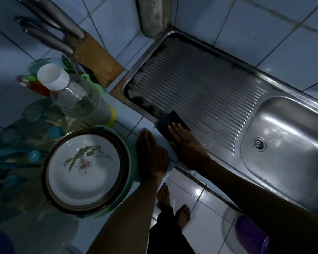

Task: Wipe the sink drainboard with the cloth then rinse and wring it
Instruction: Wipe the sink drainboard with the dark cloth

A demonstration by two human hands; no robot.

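The ribbed steel drainboard (196,85) runs from the wall corner down to the sink basin (286,136), with dark grime along its left and near rims. A dark folded cloth (170,121) lies on the drainboard's near left edge. My right hand (184,142) presses flat on the cloth, fingers extended over it. My left hand (151,154) rests flat, palm down, on the tiled counter edge just left of the cloth and holds nothing.
A stack of flowered plates (84,169) sits left of my left hand. Behind it stand a clear bottle (72,94) and a wooden knife block (95,57). Tiled walls enclose the drainboard. My bare feet (173,204) and a purple object (251,233) are on the floor below.
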